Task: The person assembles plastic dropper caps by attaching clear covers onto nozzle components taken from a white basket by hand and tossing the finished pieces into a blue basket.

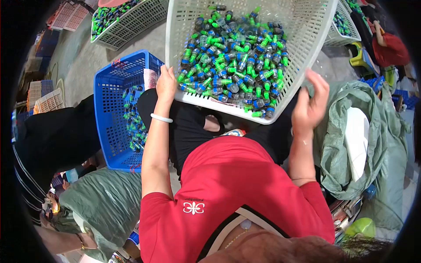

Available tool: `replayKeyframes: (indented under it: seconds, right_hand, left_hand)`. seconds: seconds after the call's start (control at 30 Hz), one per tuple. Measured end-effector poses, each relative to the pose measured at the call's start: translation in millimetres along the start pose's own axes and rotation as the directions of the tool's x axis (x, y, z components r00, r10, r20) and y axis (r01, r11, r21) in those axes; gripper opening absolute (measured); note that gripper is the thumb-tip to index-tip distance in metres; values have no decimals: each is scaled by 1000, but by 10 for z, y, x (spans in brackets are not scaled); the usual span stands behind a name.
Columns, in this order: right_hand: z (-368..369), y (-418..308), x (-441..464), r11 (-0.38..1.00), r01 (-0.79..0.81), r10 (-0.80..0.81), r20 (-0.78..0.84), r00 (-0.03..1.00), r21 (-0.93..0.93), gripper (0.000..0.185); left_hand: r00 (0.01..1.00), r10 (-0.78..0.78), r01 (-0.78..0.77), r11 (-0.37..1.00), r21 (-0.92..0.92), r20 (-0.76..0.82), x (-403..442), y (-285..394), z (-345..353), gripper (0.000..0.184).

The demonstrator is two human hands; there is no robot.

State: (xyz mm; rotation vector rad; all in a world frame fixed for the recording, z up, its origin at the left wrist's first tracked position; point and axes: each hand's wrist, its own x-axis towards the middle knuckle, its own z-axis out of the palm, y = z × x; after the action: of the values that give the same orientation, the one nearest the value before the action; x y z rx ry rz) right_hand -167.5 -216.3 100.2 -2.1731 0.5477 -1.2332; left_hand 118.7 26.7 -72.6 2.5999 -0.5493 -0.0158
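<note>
A white plastic basket [172, 48] is tilted toward me above my knees. Heaped inside are many small dark bottle-shaped pieces [237, 65] with blue bands and green tips. At the basket's near left corner, my left hand [166, 85] is closed on the rim, its fingers partly hidden. My right hand [310, 101] is raised beside the right wall, slightly blurred, with fingers apart and nothing visible in them. To my left stands a blue basket [100, 109], holding more of the same pieces along its right side.
Another crate [131, 28] of green-tipped pieces stands at the upper left, and a white crate [351, 37] at the upper right. A green woven sack [333, 140] lies to my right. At the lower left, another person's hand [87, 241] touches a green sack [105, 201].
</note>
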Motion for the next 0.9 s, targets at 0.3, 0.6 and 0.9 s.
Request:
replayKeyframes:
  seconds: [0.3, 0.6, 0.9]
  right_hand:
    - [-644, -1619, 423, 834, 438, -535, 295, 792, 336, 6]
    - [-469, -874, 394, 828, 523, -534, 3, 845, 204, 11]
    - [1691, 1401, 674, 856, 396, -93, 654, 751, -333, 20]
  left_hand:
    - [805, 511, -389, 838, 382, -301, -105, 683, -66, 41]
    - [942, 332, -271, 830, 488, -42, 237, 582, 637, 33]
    - [907, 420, -405, 847, 344, 35, 85, 437, 550, 36]
